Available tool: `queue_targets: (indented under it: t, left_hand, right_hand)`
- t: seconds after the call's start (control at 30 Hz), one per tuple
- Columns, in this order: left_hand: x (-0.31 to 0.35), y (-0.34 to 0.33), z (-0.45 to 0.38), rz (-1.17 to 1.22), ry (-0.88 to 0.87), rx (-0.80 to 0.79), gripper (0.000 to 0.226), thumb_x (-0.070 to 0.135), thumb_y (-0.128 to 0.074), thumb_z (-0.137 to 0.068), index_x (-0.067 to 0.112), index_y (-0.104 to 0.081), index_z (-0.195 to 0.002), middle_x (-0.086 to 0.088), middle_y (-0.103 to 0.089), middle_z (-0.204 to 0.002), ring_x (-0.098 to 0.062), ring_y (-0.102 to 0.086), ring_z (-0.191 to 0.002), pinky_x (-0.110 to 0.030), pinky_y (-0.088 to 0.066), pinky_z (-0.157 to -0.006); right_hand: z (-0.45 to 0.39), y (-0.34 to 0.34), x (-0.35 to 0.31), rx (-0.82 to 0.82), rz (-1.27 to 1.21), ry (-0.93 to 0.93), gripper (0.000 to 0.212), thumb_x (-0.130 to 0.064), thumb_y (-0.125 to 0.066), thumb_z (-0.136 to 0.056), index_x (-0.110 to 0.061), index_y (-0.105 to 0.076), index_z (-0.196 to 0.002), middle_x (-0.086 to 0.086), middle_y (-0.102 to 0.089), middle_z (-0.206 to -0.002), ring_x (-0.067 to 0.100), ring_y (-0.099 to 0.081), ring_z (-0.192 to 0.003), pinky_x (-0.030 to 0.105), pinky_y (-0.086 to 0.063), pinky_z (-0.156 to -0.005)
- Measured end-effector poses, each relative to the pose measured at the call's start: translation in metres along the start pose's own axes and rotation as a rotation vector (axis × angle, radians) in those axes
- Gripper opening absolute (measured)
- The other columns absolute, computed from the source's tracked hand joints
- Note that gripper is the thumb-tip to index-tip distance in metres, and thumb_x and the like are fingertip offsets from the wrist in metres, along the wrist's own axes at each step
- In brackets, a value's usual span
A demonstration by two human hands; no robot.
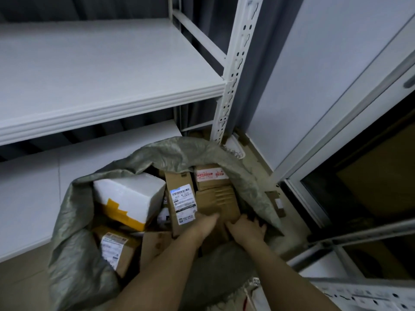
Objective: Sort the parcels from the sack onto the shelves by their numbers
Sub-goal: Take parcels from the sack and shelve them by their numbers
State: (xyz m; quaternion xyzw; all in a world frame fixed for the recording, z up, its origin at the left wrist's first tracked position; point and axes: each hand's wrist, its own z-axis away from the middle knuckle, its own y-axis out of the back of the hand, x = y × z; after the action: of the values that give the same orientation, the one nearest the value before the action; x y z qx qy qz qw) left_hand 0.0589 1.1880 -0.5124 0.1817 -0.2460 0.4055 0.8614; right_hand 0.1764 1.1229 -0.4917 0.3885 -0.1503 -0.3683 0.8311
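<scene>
Two bare forearms come up from the bottom edge, with no sleeve, cuff or glove on either as far back as the edge shows them. The left grip (207, 223) is a bare hand with no ring, and the wrist just behind it carries no watch or band. The right grip (246, 228) is bare as well; the wrist behind it is likewise unadorned. Fingernails are too blurred to make out.

Grey-green woven sack (74, 221). Left of the hands, white foam box (128, 194) with yellow tape; brown cardboard parcel (221, 205) at fingertips. White shelves (89, 75) above.
</scene>
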Motion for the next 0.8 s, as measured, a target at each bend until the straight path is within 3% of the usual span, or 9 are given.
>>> queue_targets:
  t: [0.1,0.17,0.23,0.33,0.47,0.6,0.73,0.8]
  left_hand:
    - [0.003,-0.003,0.007,0.279,0.081,0.026,0.062,0.054,-0.052,-0.089,0.016,-0.046,-0.137,-0.007,-0.057,-0.124,-0.021,-0.056,-0.099,-0.036,-0.042,-0.094]
    - [0.001,-0.003,0.016,0.311,0.071,0.045,0.054,0.055,-0.051,-0.090,0.020,-0.051,-0.130,-0.001,-0.059,-0.105,-0.015,-0.052,-0.080,-0.033,-0.041,-0.081]
    - [-0.001,-0.002,0.026,0.279,0.041,0.057,0.047,0.055,-0.050,-0.090,0.023,-0.052,-0.125,0.001,-0.058,-0.103,-0.013,-0.049,-0.074,-0.032,-0.041,-0.076]
    - [-0.002,-0.003,0.041,0.248,-0.034,0.064,0.040,0.048,-0.051,-0.093,0.020,-0.054,-0.121,-0.006,-0.056,-0.127,-0.013,-0.052,-0.083,-0.030,-0.041,-0.084]
    - [-0.002,-0.004,0.063,0.258,-0.026,0.064,0.057,0.049,-0.056,-0.090,0.018,-0.046,-0.137,-0.006,-0.054,-0.133,-0.024,-0.052,-0.115,-0.033,-0.043,-0.093]
    - [-0.005,-0.010,0.084,0.475,-0.036,0.062,0.052,0.047,-0.061,-0.088,0.021,-0.052,-0.131,0.001,-0.063,-0.114,-0.016,-0.059,-0.095,-0.032,-0.046,-0.085]
    - [0.000,-0.016,0.095,0.608,-0.129,0.293,0.059,0.047,-0.057,-0.089,0.020,-0.041,-0.139,-0.007,-0.053,-0.134,-0.027,-0.052,-0.117,-0.044,-0.043,-0.103]
    - [0.005,-0.011,0.102,0.646,-0.141,0.439,0.071,0.059,-0.051,-0.089,0.018,-0.034,-0.144,-0.010,-0.046,-0.140,-0.030,-0.045,-0.126,-0.047,-0.038,-0.108]
  right_hand:
    - [0.003,0.002,0.002,0.007,-0.100,-0.050,0.078,-0.061,-0.032,-0.092,-0.008,-0.027,-0.148,0.011,-0.031,-0.152,0.031,-0.021,-0.143,0.048,-0.011,-0.115]
    - [0.006,0.005,0.007,0.052,-0.187,-0.079,0.077,-0.062,-0.032,-0.091,-0.009,-0.028,-0.148,0.012,-0.031,-0.152,0.032,-0.023,-0.143,0.047,-0.014,-0.116]
    - [0.011,0.008,0.012,0.127,-0.254,-0.080,0.078,-0.062,-0.035,-0.091,-0.011,-0.027,-0.150,0.013,-0.030,-0.154,0.032,-0.023,-0.143,0.047,-0.018,-0.116]
    - [0.020,0.012,0.019,0.154,-0.194,-0.037,0.081,-0.067,-0.030,-0.090,-0.015,-0.023,-0.152,0.012,-0.031,-0.154,0.033,-0.027,-0.141,0.048,-0.021,-0.116]
    - [0.030,0.015,0.019,0.191,-0.193,0.009,0.080,-0.071,-0.025,-0.090,-0.019,-0.025,-0.151,0.013,-0.039,-0.149,0.033,-0.035,-0.137,0.048,-0.025,-0.112]
    - [0.041,0.020,0.010,0.316,-0.333,0.048,0.073,-0.066,-0.031,-0.091,-0.015,-0.035,-0.143,0.014,-0.051,-0.138,0.034,-0.048,-0.126,0.046,-0.035,-0.102]
    - [0.050,0.035,0.003,0.507,-0.409,0.101,0.062,-0.064,-0.026,-0.093,-0.016,-0.043,-0.128,0.014,-0.062,-0.118,0.033,-0.060,-0.104,0.040,-0.044,-0.083]
    - [0.056,0.045,-0.003,0.552,-0.512,0.145,0.067,-0.067,-0.022,-0.092,-0.017,-0.046,-0.129,0.012,-0.063,-0.118,0.032,-0.061,-0.105,0.041,-0.045,-0.085]
